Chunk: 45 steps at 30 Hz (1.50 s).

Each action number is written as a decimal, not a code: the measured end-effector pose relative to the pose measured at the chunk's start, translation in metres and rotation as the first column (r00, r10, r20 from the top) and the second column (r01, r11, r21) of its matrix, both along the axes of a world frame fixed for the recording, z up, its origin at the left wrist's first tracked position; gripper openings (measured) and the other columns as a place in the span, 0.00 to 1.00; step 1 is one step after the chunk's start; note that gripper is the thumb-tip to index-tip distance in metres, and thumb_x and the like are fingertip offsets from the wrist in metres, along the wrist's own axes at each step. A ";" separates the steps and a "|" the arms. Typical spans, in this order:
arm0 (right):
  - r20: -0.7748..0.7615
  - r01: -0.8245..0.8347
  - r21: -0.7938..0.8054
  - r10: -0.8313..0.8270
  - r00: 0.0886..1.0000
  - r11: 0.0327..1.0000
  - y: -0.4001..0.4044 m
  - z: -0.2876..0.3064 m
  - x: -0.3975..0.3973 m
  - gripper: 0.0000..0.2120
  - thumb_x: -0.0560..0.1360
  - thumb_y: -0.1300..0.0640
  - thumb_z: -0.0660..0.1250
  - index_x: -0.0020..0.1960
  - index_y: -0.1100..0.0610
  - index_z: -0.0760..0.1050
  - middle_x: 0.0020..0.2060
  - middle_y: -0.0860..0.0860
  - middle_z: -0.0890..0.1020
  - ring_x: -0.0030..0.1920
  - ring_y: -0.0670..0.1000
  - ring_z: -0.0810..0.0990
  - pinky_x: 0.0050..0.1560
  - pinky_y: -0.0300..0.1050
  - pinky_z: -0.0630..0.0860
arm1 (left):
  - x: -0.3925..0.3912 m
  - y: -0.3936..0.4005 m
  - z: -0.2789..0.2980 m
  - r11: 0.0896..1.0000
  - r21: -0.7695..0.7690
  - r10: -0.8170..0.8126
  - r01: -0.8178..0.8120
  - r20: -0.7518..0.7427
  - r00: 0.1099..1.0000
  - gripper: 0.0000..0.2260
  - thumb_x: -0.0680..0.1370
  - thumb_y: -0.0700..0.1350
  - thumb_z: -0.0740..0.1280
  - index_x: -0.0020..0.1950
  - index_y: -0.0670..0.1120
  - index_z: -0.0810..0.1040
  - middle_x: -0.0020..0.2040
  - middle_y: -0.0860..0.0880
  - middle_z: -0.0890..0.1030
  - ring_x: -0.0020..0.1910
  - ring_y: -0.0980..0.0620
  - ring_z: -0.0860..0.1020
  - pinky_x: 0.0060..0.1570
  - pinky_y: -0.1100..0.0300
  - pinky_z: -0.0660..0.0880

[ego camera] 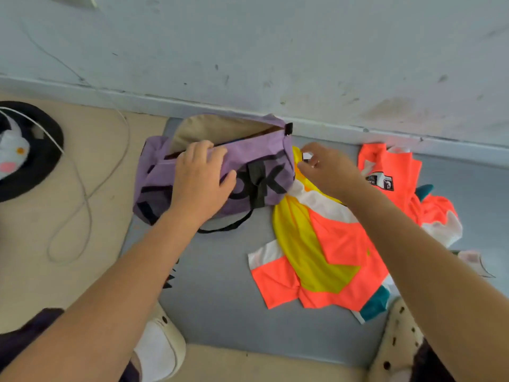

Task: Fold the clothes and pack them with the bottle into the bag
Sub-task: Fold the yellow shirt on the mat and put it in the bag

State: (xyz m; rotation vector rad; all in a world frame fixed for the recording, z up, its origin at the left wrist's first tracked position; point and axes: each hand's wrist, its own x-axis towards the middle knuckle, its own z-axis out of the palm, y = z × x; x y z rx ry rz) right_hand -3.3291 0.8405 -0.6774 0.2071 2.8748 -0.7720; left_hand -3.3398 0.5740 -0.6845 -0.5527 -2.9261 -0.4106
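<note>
A purple duffel bag [256,153] with black letters lies on a grey mat against the wall, its zip open and beige lining showing. My left hand [202,175] rests on the bag's near side, fingers curled over the edge of the opening. My right hand [327,169] is just right of the bag's end and pinches a small white tag or zip pull. Under that hand lies a crumpled orange, yellow and white shirt [330,252]. A second orange garment [391,172] lies further right by the wall. No bottle is visible.
The grey mat [220,285] lies on a beige floor. A white cable [88,194] loops at the left, beside a black and white plush cushion [24,153]. My white shoes [159,351] are at the bottom. The wall's skirting runs behind the bag.
</note>
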 end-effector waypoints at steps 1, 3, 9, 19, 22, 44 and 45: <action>0.068 0.042 0.018 -0.043 0.997 0.999 0.014 -0.013 0.018 0.16 0.76 0.52 0.66 0.62 0.55 0.75 0.51 0.57 0.82 0.53 0.60 0.79 0.52 0.49 0.73 | 0.012 0.021 -0.004 0.993 0.048 -0.100 0.104 -0.089 0.991 0.16 0.76 0.49 0.66 0.58 0.40 0.78 0.57 0.39 0.77 0.57 0.38 0.74 0.54 0.45 0.71; 0.183 0.114 0.086 -0.128 0.975 0.990 0.044 -0.041 0.055 0.18 0.75 0.54 0.69 0.64 0.58 0.75 0.56 0.61 0.79 0.57 0.61 0.77 0.56 0.51 0.72 | 0.036 0.064 -0.017 0.961 0.111 -0.245 0.253 -0.080 0.966 0.11 0.75 0.48 0.65 0.50 0.42 0.80 0.50 0.41 0.79 0.50 0.39 0.76 0.45 0.46 0.73; 0.258 0.489 0.193 -0.525 0.811 0.851 0.108 -0.097 0.140 0.36 0.72 0.43 0.72 0.71 0.60 0.63 0.64 0.61 0.69 0.66 0.65 0.67 0.63 0.62 0.67 | 0.079 0.140 -0.102 0.982 0.186 -0.147 0.016 0.714 0.685 0.23 0.78 0.54 0.65 0.71 0.48 0.71 0.68 0.44 0.72 0.67 0.44 0.72 0.64 0.52 0.70; 0.071 0.645 -0.289 -0.656 0.751 0.707 0.110 -0.098 0.173 0.18 0.72 0.51 0.73 0.34 0.61 0.71 0.27 0.49 0.68 0.29 0.46 0.64 0.33 0.46 0.60 | 0.117 0.189 -0.127 0.789 0.339 -0.203 -0.513 0.931 0.303 0.24 0.77 0.58 0.68 0.72 0.55 0.69 0.63 0.47 0.78 0.58 0.49 0.78 0.54 0.51 0.75; 0.240 0.584 -0.562 -0.560 0.793 0.586 0.094 -0.072 0.179 0.13 0.73 0.54 0.73 0.34 0.58 0.76 0.26 0.46 0.70 0.27 0.41 0.64 0.28 0.37 0.61 | 0.120 0.200 -0.098 0.650 0.393 -0.370 -0.650 0.911 0.180 0.18 0.78 0.62 0.63 0.65 0.57 0.75 0.55 0.53 0.82 0.47 0.54 0.82 0.45 0.52 0.80; -0.159 0.048 -0.480 -0.140 0.977 0.876 0.093 0.281 0.206 0.06 0.79 0.55 0.66 0.45 0.56 0.77 0.35 0.49 0.78 0.36 0.45 0.74 0.37 0.42 0.69 | 0.117 0.163 0.253 0.617 0.786 -0.434 -0.036 0.378 0.818 0.20 0.72 0.61 0.72 0.36 0.44 0.81 0.32 0.55 0.80 0.33 0.58 0.77 0.37 0.61 0.73; -0.173 0.039 -0.528 -0.152 0.973 0.849 0.089 0.293 0.210 0.07 0.79 0.54 0.65 0.46 0.57 0.77 0.37 0.52 0.79 0.37 0.48 0.75 0.38 0.43 0.69 | 0.118 0.157 0.265 0.632 0.775 -0.395 0.023 0.297 0.869 0.21 0.72 0.61 0.72 0.34 0.44 0.78 0.30 0.57 0.76 0.31 0.59 0.74 0.35 0.59 0.71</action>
